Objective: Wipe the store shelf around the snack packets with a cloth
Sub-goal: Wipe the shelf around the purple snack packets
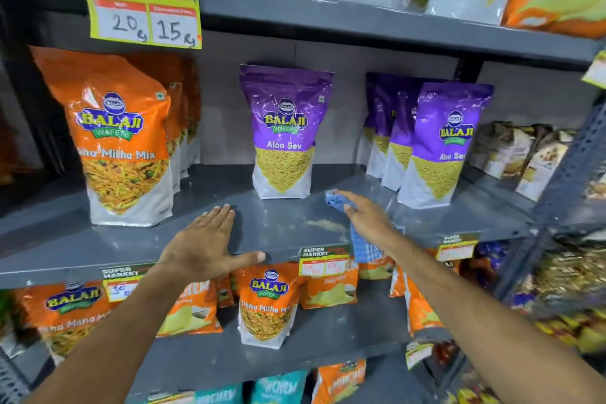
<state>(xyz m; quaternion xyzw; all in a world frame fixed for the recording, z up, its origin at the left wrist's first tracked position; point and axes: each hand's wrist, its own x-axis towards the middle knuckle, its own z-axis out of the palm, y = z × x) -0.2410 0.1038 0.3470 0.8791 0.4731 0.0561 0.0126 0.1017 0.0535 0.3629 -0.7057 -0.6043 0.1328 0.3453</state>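
The grey metal shelf at chest height carries an orange mix packet at the left, a purple Aloo Sev packet in the middle and a row of purple packets at the right. My left hand lies flat and open on the shelf's front edge, below the gap between the orange and the middle purple packet. My right hand presses a blue checked cloth onto the shelf between the middle packet and the right row; one end of the cloth hangs over the shelf's edge.
A small heap of yellowish crumbs lies on the shelf just left of my right hand. Price tags hang on the shelf's front lip. Above is another shelf with packets and a big price card. Below stand more orange packets. A perforated upright bounds the right side.
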